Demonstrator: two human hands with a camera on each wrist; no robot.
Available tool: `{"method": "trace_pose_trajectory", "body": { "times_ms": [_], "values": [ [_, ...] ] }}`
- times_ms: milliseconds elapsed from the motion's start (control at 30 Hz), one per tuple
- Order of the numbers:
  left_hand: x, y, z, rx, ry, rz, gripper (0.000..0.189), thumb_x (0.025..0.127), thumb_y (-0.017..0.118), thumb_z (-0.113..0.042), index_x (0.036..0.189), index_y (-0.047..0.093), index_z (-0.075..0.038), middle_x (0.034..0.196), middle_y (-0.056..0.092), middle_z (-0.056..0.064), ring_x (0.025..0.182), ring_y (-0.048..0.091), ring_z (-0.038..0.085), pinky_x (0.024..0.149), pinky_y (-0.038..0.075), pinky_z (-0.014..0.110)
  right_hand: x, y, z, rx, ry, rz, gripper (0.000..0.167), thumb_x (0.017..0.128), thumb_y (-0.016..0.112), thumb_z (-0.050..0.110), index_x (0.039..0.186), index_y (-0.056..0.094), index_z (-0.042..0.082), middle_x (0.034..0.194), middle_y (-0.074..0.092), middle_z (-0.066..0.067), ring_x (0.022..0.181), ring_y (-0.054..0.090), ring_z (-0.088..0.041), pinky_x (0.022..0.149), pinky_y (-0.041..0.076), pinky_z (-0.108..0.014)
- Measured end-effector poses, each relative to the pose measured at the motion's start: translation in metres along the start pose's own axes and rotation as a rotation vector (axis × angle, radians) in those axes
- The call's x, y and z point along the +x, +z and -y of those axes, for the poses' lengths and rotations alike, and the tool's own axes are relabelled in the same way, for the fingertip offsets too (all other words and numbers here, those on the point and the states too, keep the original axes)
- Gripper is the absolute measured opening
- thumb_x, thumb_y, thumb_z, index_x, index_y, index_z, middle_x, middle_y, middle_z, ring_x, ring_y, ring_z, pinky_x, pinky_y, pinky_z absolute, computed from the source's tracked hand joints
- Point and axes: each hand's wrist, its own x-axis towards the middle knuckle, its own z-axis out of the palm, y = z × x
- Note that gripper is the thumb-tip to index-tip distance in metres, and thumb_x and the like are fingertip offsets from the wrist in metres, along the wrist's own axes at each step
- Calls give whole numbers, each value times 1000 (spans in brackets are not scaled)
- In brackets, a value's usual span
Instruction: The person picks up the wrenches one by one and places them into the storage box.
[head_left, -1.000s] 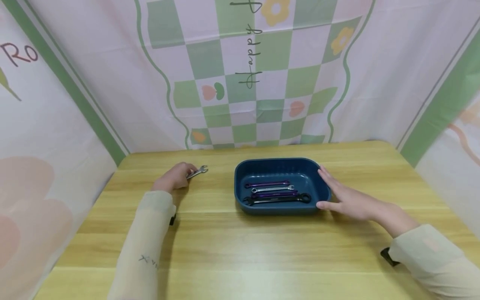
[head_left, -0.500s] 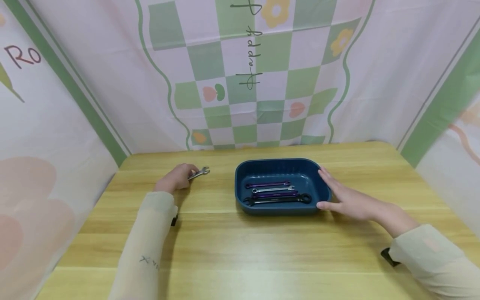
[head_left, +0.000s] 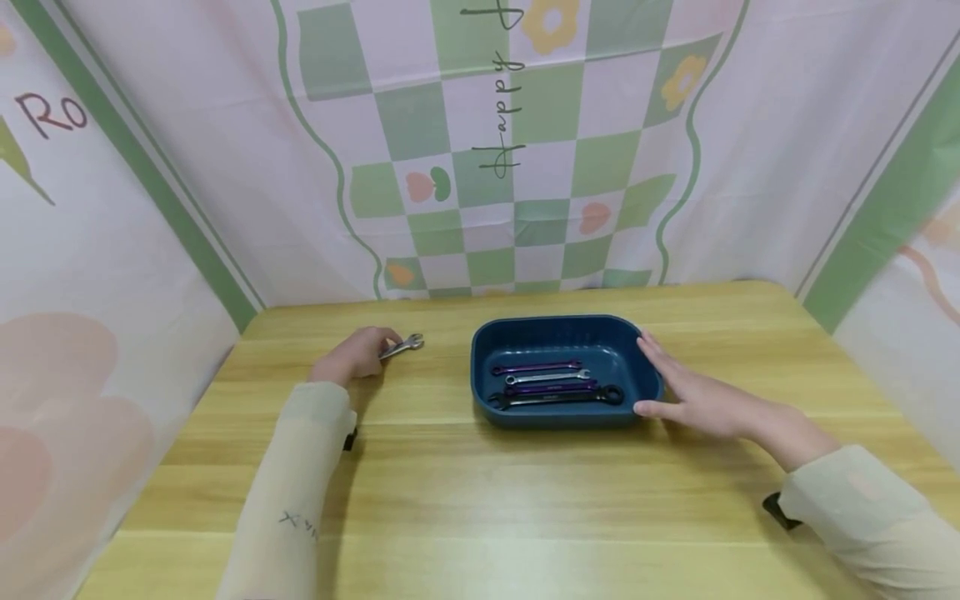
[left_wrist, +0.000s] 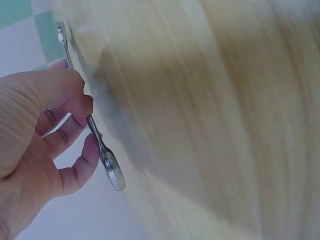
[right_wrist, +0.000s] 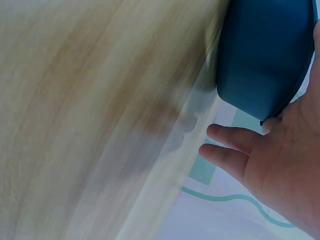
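Observation:
My left hand (head_left: 354, 354) pinches a silver combination wrench (head_left: 406, 344) at the left of the table. In the left wrist view, thumb and fingers grip the wrench (left_wrist: 107, 159) near its middle, and both ends stick out. A dark blue box (head_left: 555, 418) stands right of it. Inside lie a purple wrench (head_left: 536, 367), a silver wrench (head_left: 551, 378), a second purple wrench (head_left: 555, 388) and a larger black wrench (head_left: 558, 399), roughly side by side. My right hand (head_left: 705, 402), its fingers extended, touches the box's right end; the right wrist view shows two fingers apart from the box (right_wrist: 265, 55).
The wooden table (head_left: 480, 508) spans the front of the view. Behind it hangs a patterned cloth (head_left: 491, 225) with green checks, reaching the table's back edge. More cloth hangs at the left and right sides.
The head view has shifted very slightly. My left hand keeps its grip on the wrench in nearly the same spot, and my right hand stays at the box.

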Motion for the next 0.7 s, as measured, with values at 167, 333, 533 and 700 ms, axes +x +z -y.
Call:
{"method": "trace_pose_trajectory", "body": {
  "times_ms": [167,333,533,700],
  "values": [
    [-2,-2,-1,-6,5,0,57,80,61,21,132,66,-3,111,67,19,101,62,32,95,51,48,1,0,2,10,-10,3,99,102,64,39,164,-7,6,168,-16,-20,147,6,-57,112,16,-73],
    [-3,-4,-3,-5,-1,2,58,82,61,20,134,65,-6,113,65,18,101,61,30,93,51,46,2,-1,4,9,-13,9,100,102,64,38,164,-7,6,167,-15,-20,147,8,-58,111,17,-74],
    [-8,-7,-9,1,3,3,49,90,62,14,135,64,-5,116,65,19,108,61,34,96,51,48,2,-2,5,13,-16,13,100,102,64,39,164,-7,6,167,-16,-20,146,8,-59,110,18,-75],
    [-11,-10,-14,14,35,-4,41,94,64,9,133,65,-3,111,66,19,106,62,34,97,50,49,1,-2,2,9,-18,7,100,102,63,39,164,-9,7,167,-17,-20,146,9,-60,110,18,-75]
  ]
}}
